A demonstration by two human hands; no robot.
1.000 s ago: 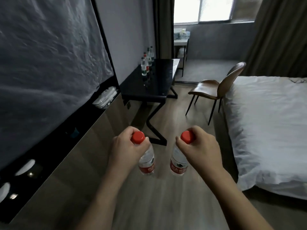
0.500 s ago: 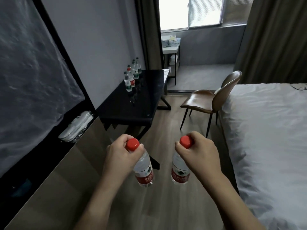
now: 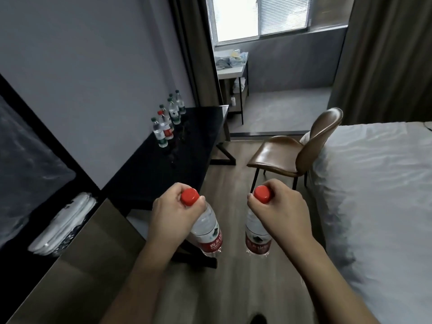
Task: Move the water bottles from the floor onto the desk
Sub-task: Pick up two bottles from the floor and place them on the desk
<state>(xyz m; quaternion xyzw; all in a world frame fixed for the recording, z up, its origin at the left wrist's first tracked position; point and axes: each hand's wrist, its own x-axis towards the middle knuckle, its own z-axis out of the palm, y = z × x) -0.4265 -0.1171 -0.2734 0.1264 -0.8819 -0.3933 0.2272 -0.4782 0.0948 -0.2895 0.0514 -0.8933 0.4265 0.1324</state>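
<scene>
Two clear plastic water bottles with red caps and red labels hang over the wood-look floor, short of the glossy black desk: the left bottle tilts from the left hand, the right bottle hangs nearly upright from the right hand. They look full, hence fairly heavy, with thin squashy walls and smooth sides, so the stiff neck under the cap seems the surest hold. Both forearms reach forward, knuckles up, fingers and thumb curled round each neck.
</scene>
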